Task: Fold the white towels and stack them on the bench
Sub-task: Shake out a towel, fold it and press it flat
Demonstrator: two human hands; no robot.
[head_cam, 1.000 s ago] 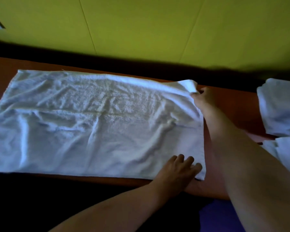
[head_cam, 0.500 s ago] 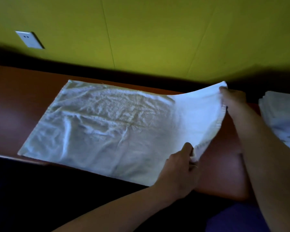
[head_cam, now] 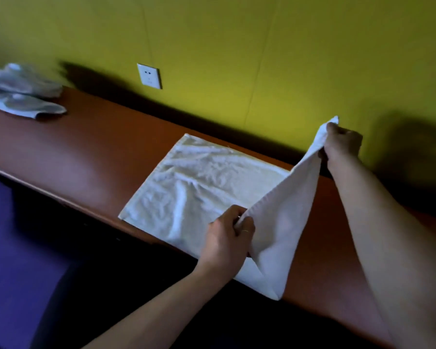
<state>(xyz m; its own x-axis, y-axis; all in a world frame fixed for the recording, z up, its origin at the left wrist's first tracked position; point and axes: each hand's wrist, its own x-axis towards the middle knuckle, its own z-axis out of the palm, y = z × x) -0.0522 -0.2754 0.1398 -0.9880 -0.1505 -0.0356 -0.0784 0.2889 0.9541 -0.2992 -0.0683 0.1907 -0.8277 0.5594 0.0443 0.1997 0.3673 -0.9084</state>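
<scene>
A white towel (head_cam: 199,187) lies on the long reddish-brown bench (head_cam: 86,157), its left part flat and wrinkled. Its right end is lifted off the bench and tilted up. My left hand (head_cam: 228,235) pinches the near right corner just above the bench's front edge. My right hand (head_cam: 342,143) grips the far right corner, raised higher, close to the wall. The lifted flap stretches taut between both hands.
A loose heap of white towels (head_cam: 23,94) lies at the far left end of the bench. A white wall socket (head_cam: 149,76) sits on the yellow-green wall behind. Dark purple floor lies below the bench's front edge.
Both hands have raised the towel's right end higher and carried it leftward over the flat part. The view has swung left, showing the heap of towels at the far left.
</scene>
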